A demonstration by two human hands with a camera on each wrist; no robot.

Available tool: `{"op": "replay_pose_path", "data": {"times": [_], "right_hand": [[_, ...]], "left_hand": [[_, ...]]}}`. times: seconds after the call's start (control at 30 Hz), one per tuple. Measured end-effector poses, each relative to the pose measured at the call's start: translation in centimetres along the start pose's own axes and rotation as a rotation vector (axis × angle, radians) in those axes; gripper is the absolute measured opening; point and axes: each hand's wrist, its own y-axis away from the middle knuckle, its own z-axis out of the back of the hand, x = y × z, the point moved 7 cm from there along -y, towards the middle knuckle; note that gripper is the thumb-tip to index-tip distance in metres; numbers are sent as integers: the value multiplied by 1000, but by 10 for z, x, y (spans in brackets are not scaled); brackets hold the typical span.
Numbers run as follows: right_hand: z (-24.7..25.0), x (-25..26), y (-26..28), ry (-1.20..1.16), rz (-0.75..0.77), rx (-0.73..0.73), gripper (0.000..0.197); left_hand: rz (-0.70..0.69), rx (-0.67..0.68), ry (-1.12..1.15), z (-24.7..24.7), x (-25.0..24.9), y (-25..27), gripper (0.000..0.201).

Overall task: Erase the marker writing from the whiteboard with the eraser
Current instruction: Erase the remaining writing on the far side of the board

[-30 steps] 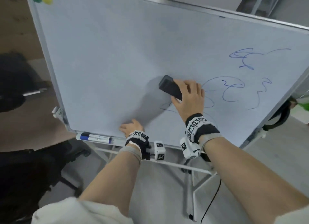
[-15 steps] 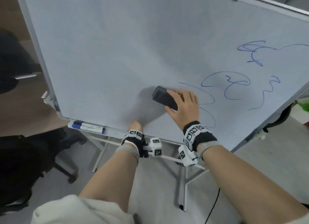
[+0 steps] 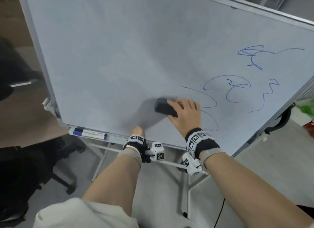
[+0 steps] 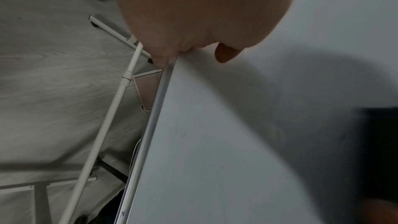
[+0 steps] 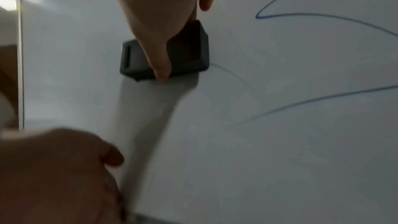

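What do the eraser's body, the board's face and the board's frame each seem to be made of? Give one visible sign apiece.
Eraser: dark matte body, probably moulded plastic, judging by its rounded edges and slotted end. Whiteboard face: smooth, faintly glossy white coating, showing soft shadows; core not visible. Frame: silvery strip with a bright highlight, likely aluminium.
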Motion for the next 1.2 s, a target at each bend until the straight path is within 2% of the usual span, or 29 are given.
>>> {"op": "replay_pose_path", "data": {"times": [0.07,0.13,0.23,0.3,0.37,0.43,0.5,0.57,0.63,0.73,0.8,0.87,0.97,1.03,1.1,1.2], "right_hand": [[26,-10,-21,-26,-98,-155,51],[36,-12,-33,-22,-137,-220,49],[12,3,-21,-30,-34,-78,55],[-15,12,-1,8,66,56,60],[-19,10,4,29,66,72,62],[-1,3,-11,11,-5,-56,57],[22,-5,-29,-14,-82,-205,49],[31,-8,-39,-12,-127,-272,46],[18,-1,-32,-6,-89,-186,51],[-27,10,2,30,74,57,62],[-31,0,8,22,67,90,64],[-9,-15,-10,-16,-39,-35,59],[35,-38,-41,-37,-249,-295,51],[45,-44,-47,-54,-330,-364,49],[34,-37,-41,-61,-263,-281,51],[-1,-18,-16,21,-14,-49,57]], "left_hand": [[-6,-6,-27,6,-4,20,55],[-28,-28,-177,13,-5,31,59],[-84,13,-273,11,-9,31,52],[-50,33,-252,11,-11,27,49],[-67,65,-264,11,-13,27,50],[-102,48,-285,14,-16,27,49],[-80,11,-293,16,-13,30,53],[-78,2,-294,17,-12,29,57],[-77,6,-302,16,-13,28,57],[-82,-23,-270,20,-15,28,65],[-107,-55,-237,22,-18,28,73],[-123,-62,-248,23,-22,29,70],[-136,-46,-276,20,-28,31,50],[-127,-35,-245,20,-30,31,50],[-112,-38,-185,20,-30,29,50],[-100,-44,-153,21,-30,28,51]]}}
